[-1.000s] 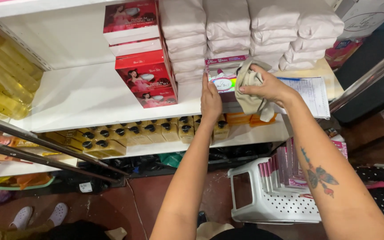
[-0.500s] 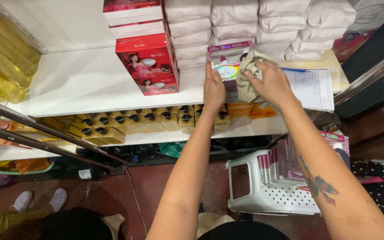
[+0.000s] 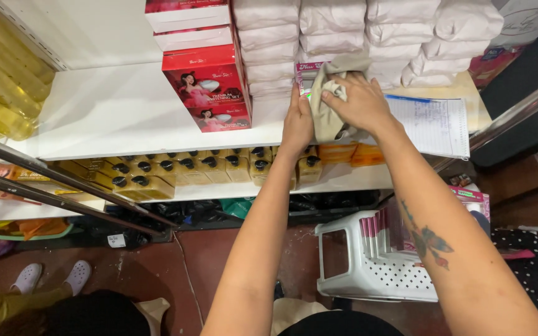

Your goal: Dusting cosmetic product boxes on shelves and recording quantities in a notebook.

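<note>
Wiping looks to be the step in hand: the right hand (image 3: 359, 102) is pressing a crumpled beige cloth (image 3: 331, 93) closed-fisted onto a small pink printed box (image 3: 305, 73) on the white shelf (image 3: 119, 118), while the left hand (image 3: 298, 121) is clasping the box's side. Keeping it braced seems the need.

right hand (image 3: 361, 102) pressing cloth (image 3: 330, 93), pink box (image 3: 305, 73)

A small pink box (image 3: 306, 76) stands upright on the white shelf (image 3: 113, 118), at the foot of the stacked white packs, mostly hidden. A crumpled beige cloth (image 3: 328, 102) is draped over its right side and hangs down its front, touching it.
</note>
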